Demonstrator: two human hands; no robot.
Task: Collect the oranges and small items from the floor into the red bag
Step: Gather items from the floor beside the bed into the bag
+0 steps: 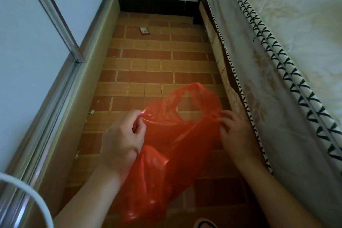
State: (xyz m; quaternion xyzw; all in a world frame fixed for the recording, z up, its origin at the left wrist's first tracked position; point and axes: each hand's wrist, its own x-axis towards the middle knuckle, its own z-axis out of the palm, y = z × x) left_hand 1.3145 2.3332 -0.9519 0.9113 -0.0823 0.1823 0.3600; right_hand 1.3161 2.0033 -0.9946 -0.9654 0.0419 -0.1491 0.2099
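A thin red plastic bag [166,135] hangs in front of me above the tiled floor, its handle loops spread at the top. My left hand [122,139] pinches the bag's left edge near the rim. My right hand [235,133] pinches the right edge beside the handle cut-out. A small red and white packet [144,30] lies on the floor far ahead. No oranges are visible in this view.
A narrow strip of brown brick-pattern tiles [148,72] runs between a sliding door frame [74,72] on the left and a mattress [277,79] on the right. Small white scraps [91,112] lie along the left skirting. A slipper tip [205,223] shows at the bottom.
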